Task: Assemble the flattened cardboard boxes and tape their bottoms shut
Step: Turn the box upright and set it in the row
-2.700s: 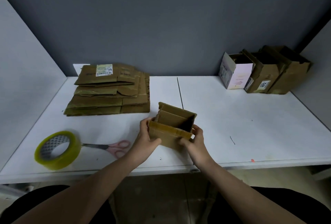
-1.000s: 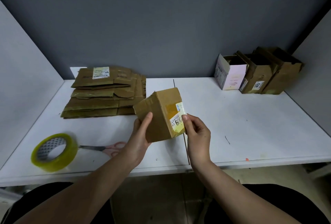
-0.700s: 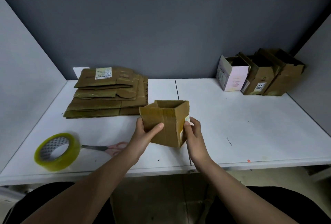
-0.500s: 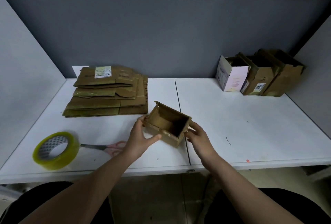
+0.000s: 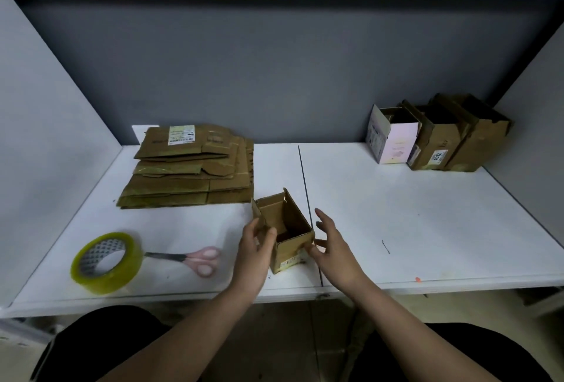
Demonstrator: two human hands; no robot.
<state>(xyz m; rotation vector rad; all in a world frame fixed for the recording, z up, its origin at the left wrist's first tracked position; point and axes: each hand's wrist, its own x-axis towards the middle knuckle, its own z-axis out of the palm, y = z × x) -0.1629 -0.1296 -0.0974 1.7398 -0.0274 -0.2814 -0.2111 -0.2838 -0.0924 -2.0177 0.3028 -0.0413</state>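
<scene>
Fingers of left hand (image 5: 254, 249) grip open box (image 5: 285, 229); right hand (image 5: 331, 242) spread beside it; tape roll (image 5: 106, 262), scissors (image 5: 195, 259) left.

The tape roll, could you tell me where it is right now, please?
The tape roll stands at the table's front left, just left of the scissors.

White table (image 5: 427, 223): flattened boxes (image 5: 189, 168), tape roll (image 5: 106, 262), scissors (image 5: 195, 259), assembled boxes (image 5: 436, 134)
</scene>
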